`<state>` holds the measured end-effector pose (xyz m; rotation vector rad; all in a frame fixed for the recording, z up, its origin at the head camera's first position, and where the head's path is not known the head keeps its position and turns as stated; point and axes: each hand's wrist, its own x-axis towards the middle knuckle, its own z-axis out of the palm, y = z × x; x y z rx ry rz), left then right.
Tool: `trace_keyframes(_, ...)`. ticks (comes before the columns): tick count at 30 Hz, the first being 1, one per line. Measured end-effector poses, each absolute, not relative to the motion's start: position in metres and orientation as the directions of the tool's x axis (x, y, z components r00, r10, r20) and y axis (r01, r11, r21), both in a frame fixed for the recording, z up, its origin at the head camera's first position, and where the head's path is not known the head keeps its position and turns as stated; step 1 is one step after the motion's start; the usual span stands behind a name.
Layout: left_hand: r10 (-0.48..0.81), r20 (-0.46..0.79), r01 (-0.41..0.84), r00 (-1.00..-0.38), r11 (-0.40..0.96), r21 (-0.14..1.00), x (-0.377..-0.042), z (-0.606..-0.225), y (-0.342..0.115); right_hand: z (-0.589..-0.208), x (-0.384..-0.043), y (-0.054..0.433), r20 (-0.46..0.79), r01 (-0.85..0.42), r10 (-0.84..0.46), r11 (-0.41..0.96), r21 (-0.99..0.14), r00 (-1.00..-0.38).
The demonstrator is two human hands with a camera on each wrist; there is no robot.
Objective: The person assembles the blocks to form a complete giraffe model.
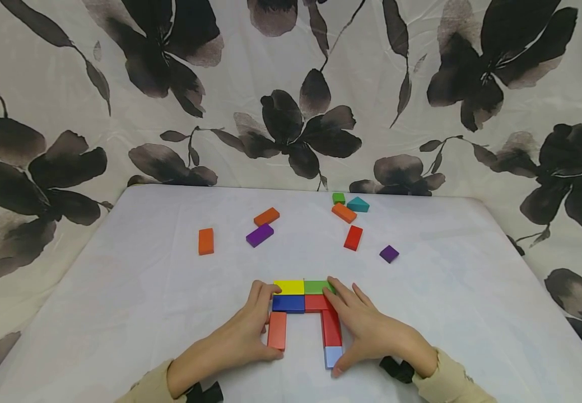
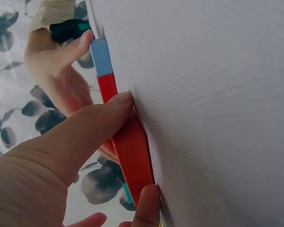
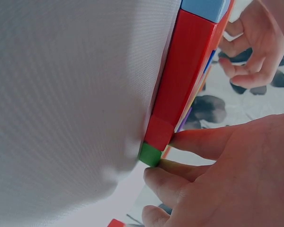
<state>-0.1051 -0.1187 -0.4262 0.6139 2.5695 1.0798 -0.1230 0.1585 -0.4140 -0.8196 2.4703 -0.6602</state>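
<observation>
Squeezing too hard could bend the toy-block arch or pop out its light blue block, as the pieces look loose. The arch lies well away from the far edge of the worktop. Left hand and right hand, apart, each pinch one side.

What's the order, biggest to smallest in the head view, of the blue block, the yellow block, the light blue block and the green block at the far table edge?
1. Blue block
2. Yellow block and light blue block: too close to rank
3. Far green block
</observation>
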Motion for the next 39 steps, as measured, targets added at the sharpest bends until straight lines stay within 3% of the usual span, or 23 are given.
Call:
trace_keyframes(31,0.499,-0.096,0.272,-0.861,0.612,0.742,-0.109,-0.433,-0.115,-0.416,-0.122,0.16,-0.279,-0.399,-0.624,0.721,-0.567,-0.73)
trace_keyframes(39,0.464,-0.067,0.246,-0.883,0.581,0.776,-0.109,-0.439,-0.116,-0.418,-0.122,0.16,-0.261,-0.418,-0.635,0.711,-0.565,-0.727)
